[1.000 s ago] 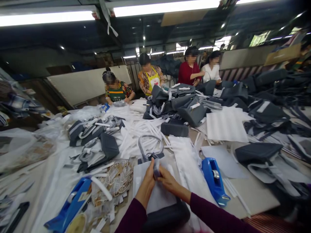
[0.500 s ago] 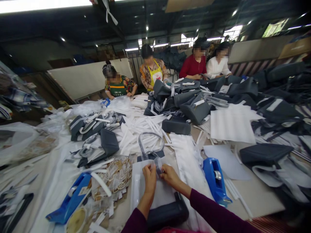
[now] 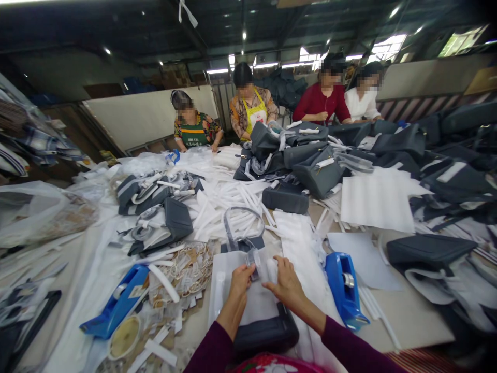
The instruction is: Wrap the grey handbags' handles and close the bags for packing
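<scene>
A dark handbag (image 3: 267, 334) lies in front of me, partly covered by a white foam sheet (image 3: 225, 285). Its looped handle (image 3: 228, 233), in greyish see-through wrapping, arches up at the far side. My left hand (image 3: 239, 282) pinches a wrapped strap (image 3: 253, 259) above the sheet. To the right of it, my right hand (image 3: 289, 287) is open, thumb and fingers apart, just beside the strap with nothing visible in it. A small white piece of foam (image 3: 272, 269) shows behind the right fingers.
Blue tape dispensers stand at left (image 3: 116, 300) and right (image 3: 344, 290). A heap of tags with strings (image 3: 186, 274) lies left of the bag. White foam strips (image 3: 236, 199) and piled dark bags (image 3: 314, 171) cover the far table. Several co-workers sit opposite.
My right hand has let go of the strap area, opened and moved right. The left hand keeps its pinch. The view has shifted slightly.
</scene>
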Demonstrator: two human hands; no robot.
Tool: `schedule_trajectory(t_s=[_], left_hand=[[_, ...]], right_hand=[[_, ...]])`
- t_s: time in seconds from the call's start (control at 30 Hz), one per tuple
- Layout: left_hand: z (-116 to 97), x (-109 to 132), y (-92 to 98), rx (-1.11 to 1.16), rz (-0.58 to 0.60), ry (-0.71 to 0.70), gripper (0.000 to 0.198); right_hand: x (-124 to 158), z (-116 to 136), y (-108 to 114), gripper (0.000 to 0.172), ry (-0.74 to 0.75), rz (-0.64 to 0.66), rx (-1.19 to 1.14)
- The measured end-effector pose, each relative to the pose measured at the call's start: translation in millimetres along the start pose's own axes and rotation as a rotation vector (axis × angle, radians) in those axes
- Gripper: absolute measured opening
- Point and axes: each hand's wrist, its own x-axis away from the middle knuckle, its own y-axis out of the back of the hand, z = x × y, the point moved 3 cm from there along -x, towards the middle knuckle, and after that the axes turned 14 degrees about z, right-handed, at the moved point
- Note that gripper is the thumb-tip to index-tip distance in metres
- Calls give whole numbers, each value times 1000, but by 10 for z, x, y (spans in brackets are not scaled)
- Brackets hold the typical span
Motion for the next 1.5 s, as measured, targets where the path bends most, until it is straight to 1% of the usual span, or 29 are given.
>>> schedule_trajectory(t_s=[0.03, 0.1, 0.17, 0.23, 0.27, 0.3, 0.4, 0.43, 0.5, 0.57, 0.63, 0.7, 0.77, 0.83, 0.9, 1.03, 1.13, 1.33, 1.5], left_hand=[[10, 10, 0, -8, -1, 1, 41], [23, 20, -2, -27, 6, 5, 41], [21, 18, -11, -47, 35, 12, 43], [3, 13, -23, -65, 73, 16, 45], [-11, 13, -30, -73, 89, 16, 45], [-24, 15, -36, -78, 101, 16, 45], [-46, 37, -54, -76, 113, 20, 41], [-43, 49, -62, -71, 113, 22, 40], [-22, 77, -82, -56, 110, 26, 40], [17, 110, -109, -39, 99, 22, 40], [71, 146, -137, -18, 70, 11, 41], [137, 183, -167, 10, 32, -3, 42], [215, 213, -200, 38, 4, -18, 43], [299, 234, -227, 57, -16, -35, 43], [388, 245, -240, 70, -30, -43, 43], [555, 267, -225, 92, -36, -22, 46], [647, 298, -195, 94, -36, 7, 44], [723, 333, -169, 76, -50, 26, 37], [723, 356, -186, 86, -31, 9, 37]], right_hand=[[60, -23, -35, 80, -52, 41, -11], [137, -53, -118, 90, -117, 113, -47], [161, -75, -168, 90, -179, 139, -98], [166, -92, -161, 83, -247, 138, -181], [172, -96, -140, 75, -271, 142, -223], [184, -96, -112, 63, -280, 153, -253], [268, -90, -25, 15, -232, 221, -251], [306, -90, -10, 10, -205, 246, -251], [375, -94, -11, 14, -157, 287, -323], [419, -92, -61, 15, -146, 333, -499], [430, -64, -135, 23, -163, 374, -699], [414, -11, -203, 32, -169, 392, -841], [384, 48, -254, 34, -135, 390, -909], [357, 78, -312, 32, -101, 398, -927], [336, 56, -389, 30, -88, 416, -914], [312, -105, -565, 27, -133, 429, -875], [309, -207, -648, 26, -166, 436, -869], [314, -208, -651, 22, -185, 488, -879], [291, -186, -623, 19, -257, 504, -864]])
